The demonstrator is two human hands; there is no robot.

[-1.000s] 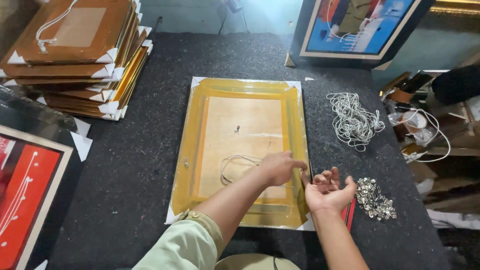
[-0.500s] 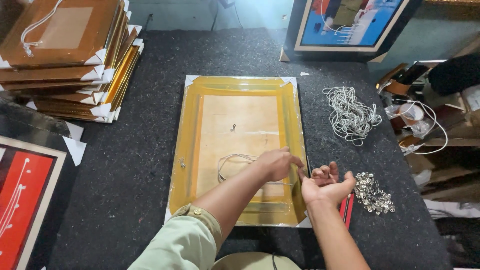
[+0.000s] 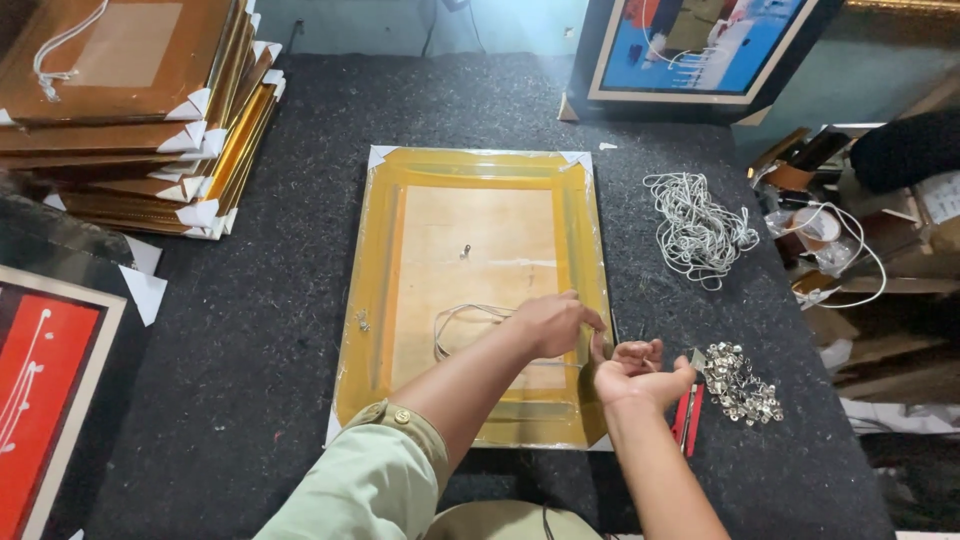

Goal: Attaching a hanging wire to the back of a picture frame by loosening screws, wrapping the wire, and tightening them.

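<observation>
You are standing over a dark felt-covered table (image 3: 250,330) that is filling most of the view. Lying face down in the middle of it is a gold picture frame (image 3: 385,300) with a pale backing board and white corner protectors; a small hook is sitting near the centre of the board. In the upper left a stack of gold frames (image 3: 130,120) is resting backs up, also with white corner guards, and a white cord is lying on the top one. At the far left edge a red artwork (image 3: 40,400) in a pale frame is showing partly. At the top right a blue and red painting (image 3: 700,45) in a dark frame is leaning at the back of the table. To the right of the gold frame a bundle of white cord (image 3: 700,230) is lying loose, and lower right a heap of small silver metal fittings (image 3: 740,385) is sitting beside a red-handled tool (image 3: 688,420).

Your left hand (image 3: 550,322) is reaching across the lower right part of the frame's back, fingers curled together as if pinching something small at the frame's right rail; what they are closing on is too small to tell. A loop of white cord (image 3: 465,318) is lying on the backing board just left of that hand. Your right hand (image 3: 635,372) is hovering palm up just beside the frame's right edge, fingers half curled and loose, not clamped on anything visible.
</observation>
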